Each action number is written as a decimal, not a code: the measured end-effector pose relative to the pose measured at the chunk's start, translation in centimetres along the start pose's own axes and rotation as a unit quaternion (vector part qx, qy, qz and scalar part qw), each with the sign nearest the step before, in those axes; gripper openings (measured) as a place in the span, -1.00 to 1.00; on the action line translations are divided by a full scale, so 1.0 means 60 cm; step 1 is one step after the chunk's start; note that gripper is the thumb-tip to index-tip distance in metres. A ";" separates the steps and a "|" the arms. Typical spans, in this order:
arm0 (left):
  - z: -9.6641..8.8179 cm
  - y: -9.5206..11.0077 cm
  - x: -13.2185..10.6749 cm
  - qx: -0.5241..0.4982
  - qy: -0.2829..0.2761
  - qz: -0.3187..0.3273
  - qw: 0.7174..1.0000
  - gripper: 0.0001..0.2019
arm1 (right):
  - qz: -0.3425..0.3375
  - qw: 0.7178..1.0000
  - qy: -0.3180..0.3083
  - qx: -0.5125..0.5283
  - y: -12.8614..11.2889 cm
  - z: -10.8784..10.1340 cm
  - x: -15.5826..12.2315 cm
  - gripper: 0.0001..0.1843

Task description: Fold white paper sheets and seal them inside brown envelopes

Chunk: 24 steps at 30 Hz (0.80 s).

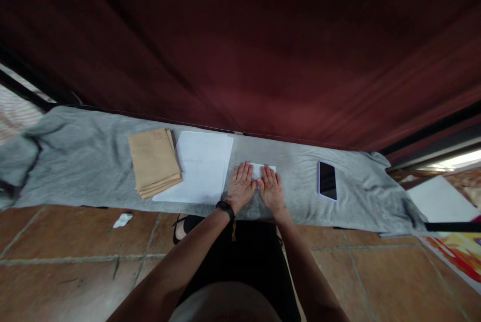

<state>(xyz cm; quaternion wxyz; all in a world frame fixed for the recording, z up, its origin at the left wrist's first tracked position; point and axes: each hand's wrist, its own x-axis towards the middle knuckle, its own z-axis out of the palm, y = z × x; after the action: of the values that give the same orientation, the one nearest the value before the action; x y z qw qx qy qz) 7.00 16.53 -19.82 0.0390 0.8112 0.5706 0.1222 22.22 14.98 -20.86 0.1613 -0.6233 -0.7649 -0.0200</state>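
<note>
A small piece of white paper (257,169) lies on the grey cloth, mostly covered by my hands. My left hand (242,186) rests flat on its left part, fingers stretched out and pointing away from me. On its right part my right hand (271,189) also lies flat, with the thumbs close together. Whether the paper is folded I cannot tell. Just left of my left hand are large white sheets (203,167), loosely stacked. Beyond them sits a pile of brown paper envelopes (154,157), partly overlapping the sheets.
A phone (327,181) with a dark screen lies to the right on the grey cloth (296,162). Behind the narrow covered surface rises a dark red panel (240,61). A crumpled white scrap (123,220) is on the tiled floor (75,242).
</note>
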 end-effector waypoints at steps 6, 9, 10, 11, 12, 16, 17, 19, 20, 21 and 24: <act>0.000 0.000 0.001 -0.010 0.003 -0.003 1.000 -0.37 | 0.023 1.000 -0.004 -0.008 0.033 -0.008 -0.010 -0.39; -0.001 0.000 0.002 -0.006 -0.004 -0.006 1.000 -0.38 | 0.034 0.999 -0.003 -0.016 0.045 -0.010 -0.017 -0.38; -0.001 0.000 0.002 -0.005 -0.006 -0.006 1.000 -0.38 | 0.037 0.999 -0.003 -0.019 0.048 -0.011 -0.019 -0.38; -0.002 0.000 0.002 -0.005 -0.007 -0.006 1.000 -0.38 | 0.041 0.999 -0.003 -0.021 0.051 -0.011 -0.021 -0.38; -0.002 0.000 0.002 -0.004 -0.007 -0.006 1.000 -0.38 | 0.044 0.999 -0.004 -0.022 0.054 -0.012 -0.023 -0.38; -0.004 -0.001 0.000 0.000 0.003 -0.009 1.000 -0.38 | 0.054 0.998 -0.009 -0.025 0.065 -0.017 -0.030 -0.40; -0.005 -0.001 -0.001 0.001 0.005 -0.012 1.000 -0.38 | 0.056 0.998 -0.009 -0.025 0.067 -0.019 -0.032 -0.40; -0.007 -0.002 -0.002 0.004 0.003 -0.017 1.000 -0.38 | 0.059 0.998 -0.009 -0.024 0.069 -0.022 -0.034 -0.41; -0.008 -0.003 -0.003 0.006 0.000 -0.021 1.000 -0.38 | 0.060 0.998 -0.009 -0.023 0.070 -0.023 -0.035 -0.41; -0.010 -0.005 -0.005 0.007 -0.003 -0.024 1.000 -0.38 | 0.060 0.998 -0.009 -0.023 0.071 -0.024 -0.036 -0.42; -0.015 -0.010 -0.012 0.012 -0.006 -0.035 0.999 -0.40 | 0.062 0.998 -0.009 -0.021 0.070 -0.026 -0.037 -0.43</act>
<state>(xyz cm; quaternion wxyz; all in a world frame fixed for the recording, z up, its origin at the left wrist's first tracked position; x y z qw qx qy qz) 5.96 15.98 -19.18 0.0370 0.7916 0.6002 0.1089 26.96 13.47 -20.67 0.1426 -0.6731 -0.7253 -0.0206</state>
